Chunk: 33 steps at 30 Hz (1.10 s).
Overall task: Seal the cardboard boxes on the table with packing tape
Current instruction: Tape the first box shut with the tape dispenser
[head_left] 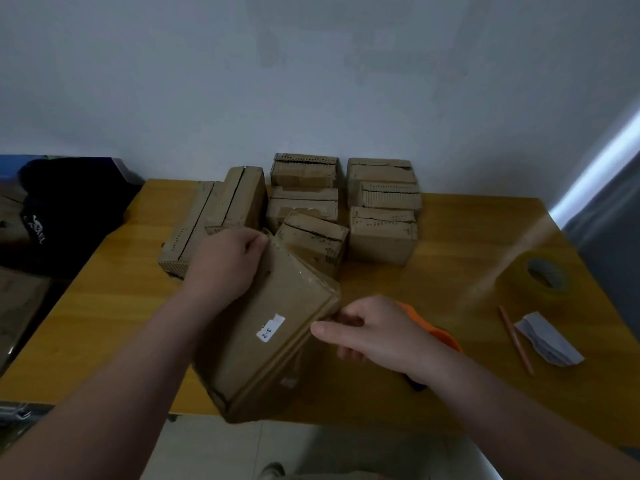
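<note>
A brown cardboard box (266, 337) with a small white label is tilted over the table's near edge. My left hand (225, 265) grips its far upper corner. My right hand (367, 330) pinches its right corner. A roll of yellowish packing tape (540, 278) stands on the table at the right, with a loose strip of tape (509, 258) rising from it. Orange-handled scissors (446, 337) lie partly hidden behind my right hand. Several other cardboard boxes (381, 233) are clustered at the back of the wooden table (433, 282).
A pencil (516, 341) and a folded grey paper (549, 339) lie near the tape roll. A dark cap (62, 216) rests on things left of the table. A plain wall stands right behind the boxes.
</note>
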### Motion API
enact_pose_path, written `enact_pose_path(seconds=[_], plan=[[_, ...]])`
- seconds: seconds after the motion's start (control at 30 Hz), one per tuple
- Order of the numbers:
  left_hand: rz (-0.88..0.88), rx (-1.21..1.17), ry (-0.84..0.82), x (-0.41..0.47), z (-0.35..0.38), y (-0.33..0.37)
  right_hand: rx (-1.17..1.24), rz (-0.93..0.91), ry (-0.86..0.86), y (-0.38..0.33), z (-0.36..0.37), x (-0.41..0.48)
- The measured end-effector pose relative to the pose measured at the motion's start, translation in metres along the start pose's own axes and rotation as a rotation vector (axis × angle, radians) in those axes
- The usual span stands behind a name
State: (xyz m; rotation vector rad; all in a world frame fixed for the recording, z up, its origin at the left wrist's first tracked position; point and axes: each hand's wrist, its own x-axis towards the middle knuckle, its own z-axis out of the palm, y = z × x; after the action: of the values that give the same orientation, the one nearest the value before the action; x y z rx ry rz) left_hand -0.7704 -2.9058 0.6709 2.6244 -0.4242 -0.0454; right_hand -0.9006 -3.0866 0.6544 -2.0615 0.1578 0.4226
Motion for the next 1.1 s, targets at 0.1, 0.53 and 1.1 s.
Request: enact_pose_path(seconds=[0.1,0.53,1.1], plan=[[0.006,-0.039,-0.021,-0.002,0.019,0.001,-0.065,0.065,-0.027,0.009,-0.002,0.005],[0.323,0.177,-0.261,-0.011,0.032,-0.016,-0.311,0.105,0.279,0.030,-0.013,0.016],[0.544,0.204,-0.062,-0.034,0.044,-0.017,-1.138,-0.986,0.635,0.085,-0.002,-0.002]])
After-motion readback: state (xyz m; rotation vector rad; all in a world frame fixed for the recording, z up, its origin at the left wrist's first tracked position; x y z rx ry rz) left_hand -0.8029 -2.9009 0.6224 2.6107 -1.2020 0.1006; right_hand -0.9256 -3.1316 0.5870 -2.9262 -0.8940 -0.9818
